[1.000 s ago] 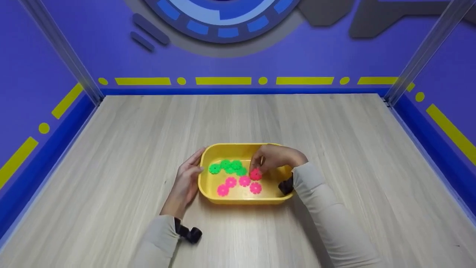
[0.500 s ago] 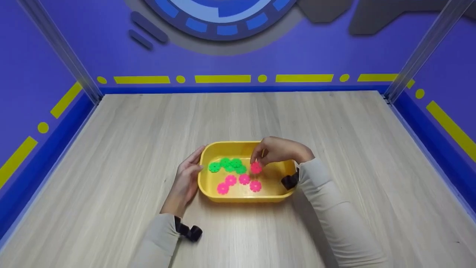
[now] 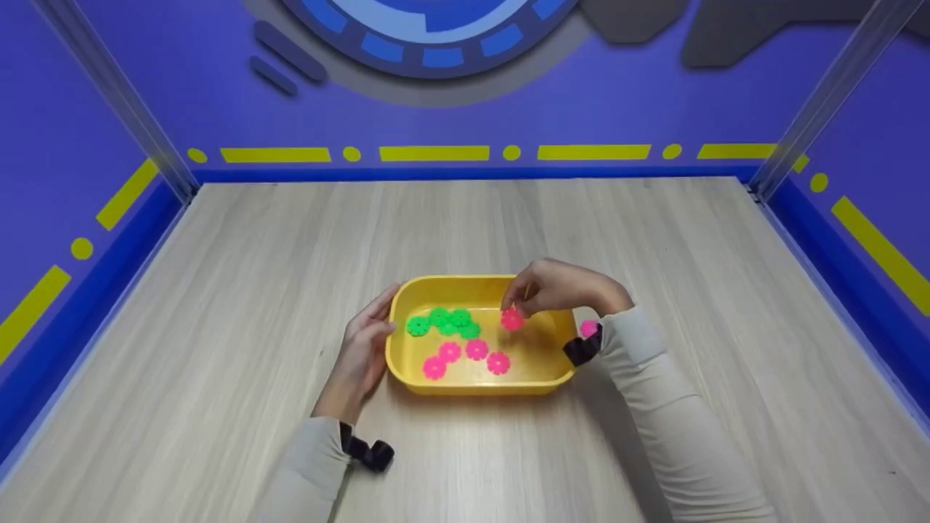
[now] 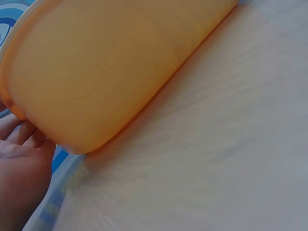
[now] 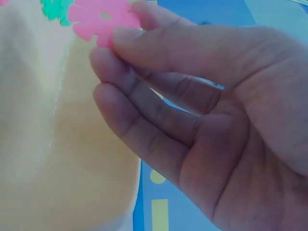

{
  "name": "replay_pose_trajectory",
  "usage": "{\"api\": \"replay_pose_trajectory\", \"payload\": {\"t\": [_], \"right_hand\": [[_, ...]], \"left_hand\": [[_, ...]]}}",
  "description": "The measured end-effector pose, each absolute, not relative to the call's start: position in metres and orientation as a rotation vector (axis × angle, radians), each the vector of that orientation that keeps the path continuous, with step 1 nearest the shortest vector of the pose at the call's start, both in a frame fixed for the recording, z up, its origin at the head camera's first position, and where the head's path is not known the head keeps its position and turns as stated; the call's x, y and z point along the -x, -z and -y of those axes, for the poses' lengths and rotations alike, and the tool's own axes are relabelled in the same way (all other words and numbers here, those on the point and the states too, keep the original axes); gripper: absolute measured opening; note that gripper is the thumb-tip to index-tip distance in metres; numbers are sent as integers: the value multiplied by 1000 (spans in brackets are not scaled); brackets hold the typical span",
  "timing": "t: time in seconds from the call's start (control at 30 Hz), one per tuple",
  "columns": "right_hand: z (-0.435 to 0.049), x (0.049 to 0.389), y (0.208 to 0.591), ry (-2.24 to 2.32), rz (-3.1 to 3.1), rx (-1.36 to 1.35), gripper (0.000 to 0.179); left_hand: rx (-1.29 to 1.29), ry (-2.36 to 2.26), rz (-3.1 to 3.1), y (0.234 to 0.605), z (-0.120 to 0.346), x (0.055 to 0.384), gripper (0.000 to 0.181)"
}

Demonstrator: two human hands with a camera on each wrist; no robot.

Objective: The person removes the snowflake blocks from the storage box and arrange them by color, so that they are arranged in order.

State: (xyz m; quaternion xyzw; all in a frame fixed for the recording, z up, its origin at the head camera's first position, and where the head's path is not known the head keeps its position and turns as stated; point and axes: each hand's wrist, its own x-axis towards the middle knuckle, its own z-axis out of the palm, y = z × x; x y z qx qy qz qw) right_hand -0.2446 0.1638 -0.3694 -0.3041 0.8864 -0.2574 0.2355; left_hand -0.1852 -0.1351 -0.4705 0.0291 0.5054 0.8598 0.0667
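Observation:
A yellow plastic tub (image 3: pixel 472 388) stands on the table. My left hand (image 3: pixel 367 349) grips its left end, the thumb at the rim and fingers along the outer wall; in the left wrist view the fingers touch the tub's wall (image 4: pixel 110 72). My right hand (image 3: pixel 559 287) is over the tub's right part and pinches a pink snowflake disc (image 3: pixel 512 319) between thumb and fingertips, notched and holed in the right wrist view. Several green snowflake discs (image 3: pixel 461 317) lie partly overlapping inside, with several pink snowflake discs (image 3: pixel 476 349) nearer the front wall.
Another pink disc (image 3: pixel 589 329) shows just outside the tub's right end, partly hidden by the black wrist camera (image 3: pixel 583 349). Blue and purple panels (image 3: pixel 465 123) enclose the wooden table (image 3: pixel 240 290) at the back and sides.
My right hand has lifted the pink disc off the tub's floor and moved it up and right. The disc beyond the right end has come into view. My left hand stays put.

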Motion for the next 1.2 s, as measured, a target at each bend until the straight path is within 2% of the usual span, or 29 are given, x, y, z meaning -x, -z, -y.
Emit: {"api": "replay_pose_trajectory", "payload": {"t": [0.77, 1.2], "right_hand": [[-216, 246, 366, 863, -2467, 853, 19], [-256, 246, 375, 1024, -2453, 721, 21]], "left_hand": [[-75, -2565, -1572, 472, 135, 185, 67], [-104, -2557, -1598, 472, 135, 186, 67]]}}
